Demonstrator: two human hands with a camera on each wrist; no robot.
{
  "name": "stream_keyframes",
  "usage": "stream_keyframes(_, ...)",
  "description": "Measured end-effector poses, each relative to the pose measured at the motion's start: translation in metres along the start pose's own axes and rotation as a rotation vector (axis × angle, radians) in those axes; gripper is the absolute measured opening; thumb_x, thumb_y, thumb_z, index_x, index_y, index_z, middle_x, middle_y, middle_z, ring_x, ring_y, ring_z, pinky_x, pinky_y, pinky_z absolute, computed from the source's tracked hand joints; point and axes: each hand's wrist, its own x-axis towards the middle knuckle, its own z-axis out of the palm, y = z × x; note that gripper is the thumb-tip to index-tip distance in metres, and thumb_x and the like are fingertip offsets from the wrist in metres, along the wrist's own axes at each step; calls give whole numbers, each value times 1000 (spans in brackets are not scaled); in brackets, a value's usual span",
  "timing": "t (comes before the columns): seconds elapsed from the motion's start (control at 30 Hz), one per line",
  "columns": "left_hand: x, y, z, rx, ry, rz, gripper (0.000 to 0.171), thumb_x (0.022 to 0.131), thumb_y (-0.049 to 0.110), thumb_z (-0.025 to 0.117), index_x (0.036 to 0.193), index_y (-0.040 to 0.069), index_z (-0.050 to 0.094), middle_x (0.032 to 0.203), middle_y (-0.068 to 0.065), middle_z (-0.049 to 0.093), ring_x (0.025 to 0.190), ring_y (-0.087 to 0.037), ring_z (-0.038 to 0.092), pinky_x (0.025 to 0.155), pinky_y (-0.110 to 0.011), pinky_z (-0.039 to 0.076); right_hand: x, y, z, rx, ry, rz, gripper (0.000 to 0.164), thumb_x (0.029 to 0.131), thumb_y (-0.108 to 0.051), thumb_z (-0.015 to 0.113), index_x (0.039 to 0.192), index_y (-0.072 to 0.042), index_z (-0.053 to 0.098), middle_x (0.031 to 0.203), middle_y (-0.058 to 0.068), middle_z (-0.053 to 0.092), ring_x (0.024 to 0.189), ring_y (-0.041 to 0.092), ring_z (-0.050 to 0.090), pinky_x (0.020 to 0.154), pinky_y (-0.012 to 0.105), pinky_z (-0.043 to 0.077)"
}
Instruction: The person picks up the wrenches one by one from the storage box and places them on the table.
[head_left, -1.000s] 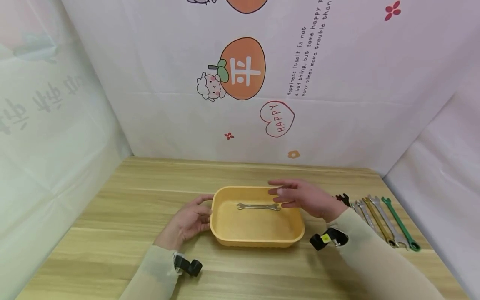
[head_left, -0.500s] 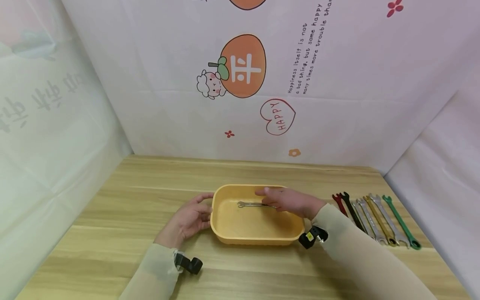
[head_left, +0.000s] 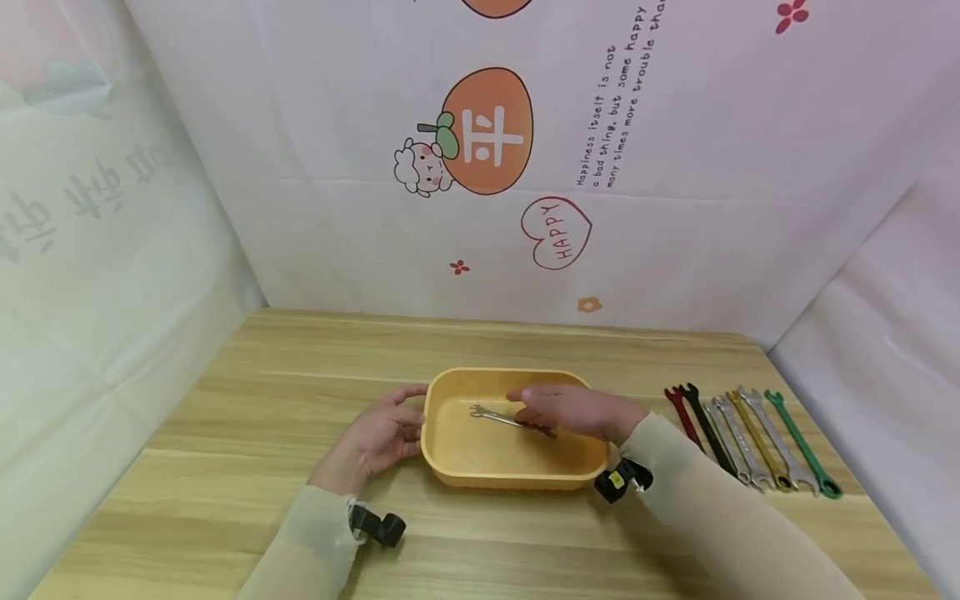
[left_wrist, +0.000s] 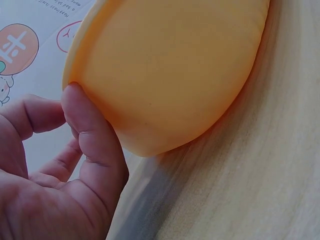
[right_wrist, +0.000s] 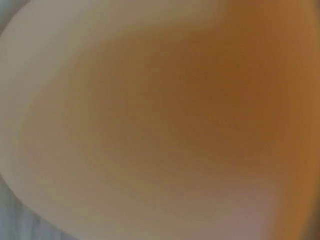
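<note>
A shallow yellow plastic tub (head_left: 480,454) stands mid-table. Its left wall is held by my left hand (head_left: 384,437), the thumb (left_wrist: 92,125) on the outside just below the rim in the left wrist view. The other fingertips are partly hidden there. Inside the tub lies a silver double-ended wrench (head_left: 493,415), slanting down to the right. My right hand (head_left: 573,410) reaches over the right rim, its bent fingers gripping the wrench near the middle; the hand hides part of the grip. The right wrist view is only a blur of the tub.
On the right of the wooden table (head_left: 247,467) several wrenches lie side by side, among them a red wrench (head_left: 682,417), a black wrench (head_left: 708,429), and a green wrench (head_left: 802,442). White printed cloth (head_left: 360,242) walls the back and sides.
My right hand has moved left and down into the tub and taken the wrench. The wrench, level before, now slants, its right end nearer me. My left hand stays put.
</note>
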Motion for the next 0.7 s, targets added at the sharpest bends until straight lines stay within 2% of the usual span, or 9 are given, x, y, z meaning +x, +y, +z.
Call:
stream_keyframes(0.1,0,1,1,0,-6,1,60,88,-7,53,146,4,39,83,-10,61,70,-16,60,62,-29,52,0,0,5,-14,-10,-27,51,109,-35,39,148,-3,45,131,11,61,118,29,54,103,50,39)
stream_keyframes(0.27,0,1,2,-3,-2,-3,60,88,-7,53,145,4,40,82,-9,60,69,-15,59,61,-29,52,2,2,15,-180,20,-53,45,109,-29,41,147,-5,48,119,2,63,93,23,57,84,39,44)
stream_keyframes(0.37,0,1,2,-5,-1,-5,60,88,-7,53,145,4,40,82,-10,61,69,-16,59,62,-29,52,2,4,18,-238,16,-45,44,108,-27,42,147,-7,48,107,3,63,81,23,57,76,38,44)
stream_keyframes(0.47,0,1,1,-1,1,-1,60,88,-7,53,145,4,40,83,-10,61,69,-16,59,62,-29,52,4,2,23,-242,41,-69,43,106,-23,50,145,-5,50,115,3,64,93,23,61,82,40,47)
stream_keyframes(0.6,-1,1,0,7,7,6,59,88,-7,53,144,4,41,83,-10,61,68,-15,58,61,-28,51,10,0,31,-230,140,-121,43,96,-12,65,137,-4,56,126,4,64,111,22,60,91,42,49)
stream_keyframes(0.7,0,1,1,1,10,0,58,88,-7,53,144,5,42,83,-10,61,68,-15,58,60,-28,51,15,0,39,-188,191,-109,45,88,-5,71,132,-4,60,118,3,67,107,22,62,89,42,50)
